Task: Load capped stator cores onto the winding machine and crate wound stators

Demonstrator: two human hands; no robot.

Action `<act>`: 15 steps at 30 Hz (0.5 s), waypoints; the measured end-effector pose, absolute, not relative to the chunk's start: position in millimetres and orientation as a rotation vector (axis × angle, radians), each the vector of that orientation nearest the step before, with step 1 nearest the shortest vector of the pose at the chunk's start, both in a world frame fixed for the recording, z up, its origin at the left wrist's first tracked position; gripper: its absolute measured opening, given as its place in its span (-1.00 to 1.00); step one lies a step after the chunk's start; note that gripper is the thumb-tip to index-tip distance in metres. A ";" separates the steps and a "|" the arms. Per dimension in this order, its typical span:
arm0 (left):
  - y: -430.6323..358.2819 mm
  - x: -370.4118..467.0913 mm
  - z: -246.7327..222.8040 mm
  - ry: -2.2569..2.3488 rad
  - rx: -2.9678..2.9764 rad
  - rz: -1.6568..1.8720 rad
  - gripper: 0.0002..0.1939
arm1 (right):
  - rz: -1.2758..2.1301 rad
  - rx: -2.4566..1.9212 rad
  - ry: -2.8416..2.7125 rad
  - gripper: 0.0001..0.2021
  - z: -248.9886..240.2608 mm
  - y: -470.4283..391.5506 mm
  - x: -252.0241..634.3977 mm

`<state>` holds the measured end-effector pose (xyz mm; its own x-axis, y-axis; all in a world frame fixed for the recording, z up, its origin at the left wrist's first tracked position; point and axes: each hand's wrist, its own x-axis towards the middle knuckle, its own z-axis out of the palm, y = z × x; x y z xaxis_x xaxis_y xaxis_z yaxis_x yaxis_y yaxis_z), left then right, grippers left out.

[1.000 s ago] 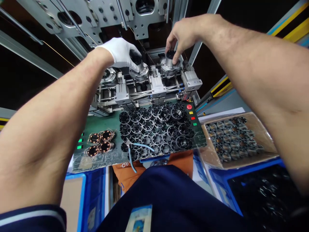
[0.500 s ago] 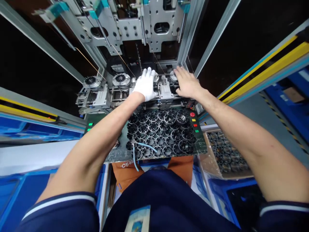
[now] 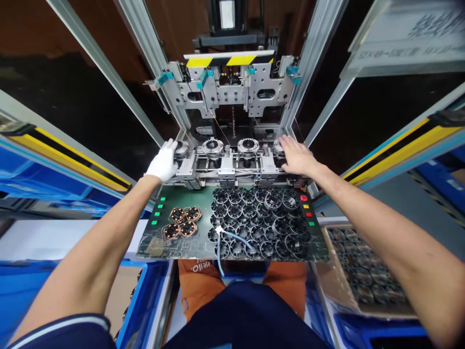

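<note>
My left hand, in a white glove, lies with fingers stretched at the leftmost round holder of a winding machine. My bare right hand rests on the rightmost holder, fingers extended and thumb apart; its palm hides part of it. Between the hands, two more holders each carry a black-toothed stator core, the other core sitting to its right. Thin copper wires run down from the machine's nozzles. Whether either hand touches a core is hidden.
On the green worktop lie several copper-wound stators and rows of unwound stator cores. Blue-handled pliers lie across them, overhanging the front edge. Coloured buttons flank the worktop. A carton of cores stands right.
My left hand has moved left from a middle holder to the leftmost one. The right hand stays on the rightmost holder. My view has shifted, showing the wound stators.
</note>
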<state>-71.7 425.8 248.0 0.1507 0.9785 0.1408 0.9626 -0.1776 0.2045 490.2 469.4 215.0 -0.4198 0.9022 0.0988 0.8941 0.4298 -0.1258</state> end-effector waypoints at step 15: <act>448.3 19.4 269.2 1.807 2.585 0.370 -0.15 | -0.036 -1.503 -2.463 -0.17 260.9 460.3 380.1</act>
<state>19.4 448.3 269.2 0.3257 0.9221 0.2092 0.9300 -0.3523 0.1050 380.1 460.3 260.9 -0.4333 0.8717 0.2289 0.8779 0.4657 -0.1113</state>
